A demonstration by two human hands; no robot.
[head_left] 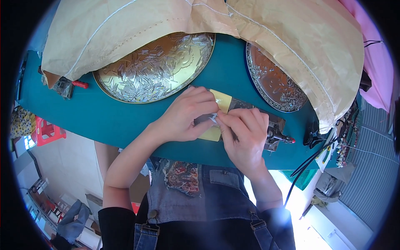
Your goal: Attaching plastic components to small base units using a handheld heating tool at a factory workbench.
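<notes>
My left hand [192, 111] and my right hand [245, 130] meet above the near edge of the teal table. The fingertips of both are closed in a pinch on a small whitish piece [213, 117], mostly hidden by the fingers, so its kind does not show. Under the hands lies a yellow sheet or pad [221, 100]. To its right, partly covered by my right hand, is a dark flat plate [275, 123], with a black tool with a red tip [280, 135] on it.
A round gold tray [183, 68] holds many short clear tubes. A dark-rimmed tray [277, 85] with small clear bits stands right. Large brown paper [137, 25] overhangs both. A red-handled tool [79, 84] lies far left; black cables [300, 171] hang at right.
</notes>
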